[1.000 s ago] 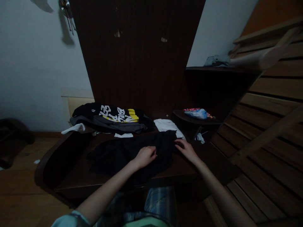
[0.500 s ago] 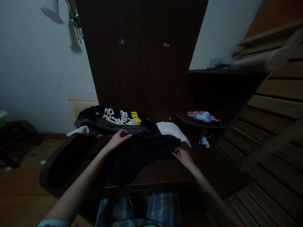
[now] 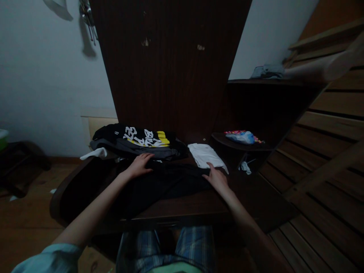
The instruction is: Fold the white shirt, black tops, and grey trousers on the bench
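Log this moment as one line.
left hand: at far edge of black cloth | right hand: at its right end | behind: clothes pile, white cloth

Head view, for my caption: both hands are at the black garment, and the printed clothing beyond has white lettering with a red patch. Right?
Not quite: the patch is yellow, not red, as the head view shows. The rest stands: the left hand and right hand are at the black garment, with white lettering on the printed clothing beyond.
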Action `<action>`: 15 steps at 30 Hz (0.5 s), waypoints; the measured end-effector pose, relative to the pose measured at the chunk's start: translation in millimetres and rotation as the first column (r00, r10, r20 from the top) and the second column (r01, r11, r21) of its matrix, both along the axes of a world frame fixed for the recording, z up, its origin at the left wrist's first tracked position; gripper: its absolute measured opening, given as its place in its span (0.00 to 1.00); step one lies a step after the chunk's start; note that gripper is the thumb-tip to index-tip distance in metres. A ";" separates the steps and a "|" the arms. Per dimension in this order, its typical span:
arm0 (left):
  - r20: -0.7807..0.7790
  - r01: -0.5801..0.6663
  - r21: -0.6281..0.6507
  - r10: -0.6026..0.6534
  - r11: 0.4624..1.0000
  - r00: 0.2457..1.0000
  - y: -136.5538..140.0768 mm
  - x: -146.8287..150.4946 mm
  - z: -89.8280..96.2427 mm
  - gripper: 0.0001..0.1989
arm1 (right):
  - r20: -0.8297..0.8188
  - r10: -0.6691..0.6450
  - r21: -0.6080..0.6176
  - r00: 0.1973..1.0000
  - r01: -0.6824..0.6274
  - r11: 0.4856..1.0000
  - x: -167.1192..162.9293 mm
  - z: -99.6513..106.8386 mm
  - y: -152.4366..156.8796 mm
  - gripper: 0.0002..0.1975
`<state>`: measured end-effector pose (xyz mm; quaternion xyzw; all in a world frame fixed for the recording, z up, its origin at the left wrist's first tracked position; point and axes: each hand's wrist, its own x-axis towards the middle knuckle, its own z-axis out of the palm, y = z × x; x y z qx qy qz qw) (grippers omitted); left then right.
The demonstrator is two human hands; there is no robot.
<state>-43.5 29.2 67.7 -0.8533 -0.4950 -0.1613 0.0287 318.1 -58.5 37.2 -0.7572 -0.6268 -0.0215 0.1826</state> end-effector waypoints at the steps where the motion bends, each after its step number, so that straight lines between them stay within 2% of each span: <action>1: 0.009 0.070 -0.049 -0.070 0.996 0.998 5.1 9.1 -4.1 0.29 | 0.014 0.031 -0.050 0.999 -0.031 0.998 -5.7 0.1 5.6 0.21; 4: 0.068 0.143 -0.196 -0.133 0.970 0.989 19.7 29.4 -12.2 0.24 | 0.015 0.128 -0.143 0.992 -0.124 0.982 -12.8 0.5 21.2 0.12; 7: 0.248 0.183 -0.340 -0.100 0.922 0.963 26.7 35.8 -9.9 0.13 | -0.095 0.174 -0.117 0.980 -0.185 0.976 -4.5 6.1 30.2 0.03; 9: 0.430 0.233 -0.447 -0.021 0.863 0.903 25.1 35.2 -3.9 0.14 | -0.260 0.215 -0.095 0.941 -0.247 0.965 5.1 12.7 32.7 0.07; 11: 0.594 0.296 -0.561 0.127 0.773 0.794 20.6 33.6 2.9 0.18 | -0.466 0.241 -0.099 0.851 -0.321 0.942 13.6 19.2 34.3 0.15; 13: 0.662 0.338 -0.647 0.283 0.683 0.694 16.8 32.1 7.7 0.21 | -0.622 0.220 -0.122 0.751 -0.371 0.920 18.2 23.7 35.9 0.20; 15: 0.669 0.292 -0.660 0.365 0.692 0.647 16.0 30.4 8.5 0.20 | -0.659 0.185 -0.130 0.729 -0.353 0.926 17.6 25.2 37.3 0.21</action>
